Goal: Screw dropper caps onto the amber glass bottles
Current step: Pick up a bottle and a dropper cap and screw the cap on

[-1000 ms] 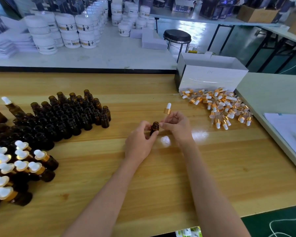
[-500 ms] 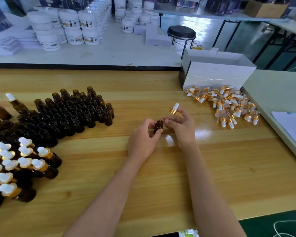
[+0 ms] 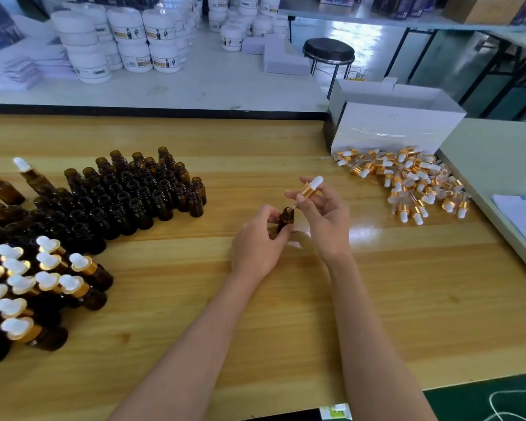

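My left hand [image 3: 257,241] grips a small amber bottle [image 3: 286,219], upright at the middle of the wooden table [image 3: 286,299]. My right hand [image 3: 325,214] pinches a dropper cap [image 3: 310,186] with a gold collar and white bulb, tilted, its glass tip at the bottle's mouth. A block of open amber bottles [image 3: 128,196] stands to the left. Capped bottles [image 3: 43,284] stand at the near left. Loose dropper caps [image 3: 407,180] lie in a heap at the right.
A white cardboard box [image 3: 392,126] stands behind the cap heap. A pale side table with papers [image 3: 523,220] adjoins on the right. White jars [image 3: 128,41] fill the far bench, with a black stool [image 3: 328,51] beside it.
My right hand has brought the dropper cap from above the bottle down to it, and the pipette tip now meets the bottle's mouth. My left hand keeps hold of the bottle.
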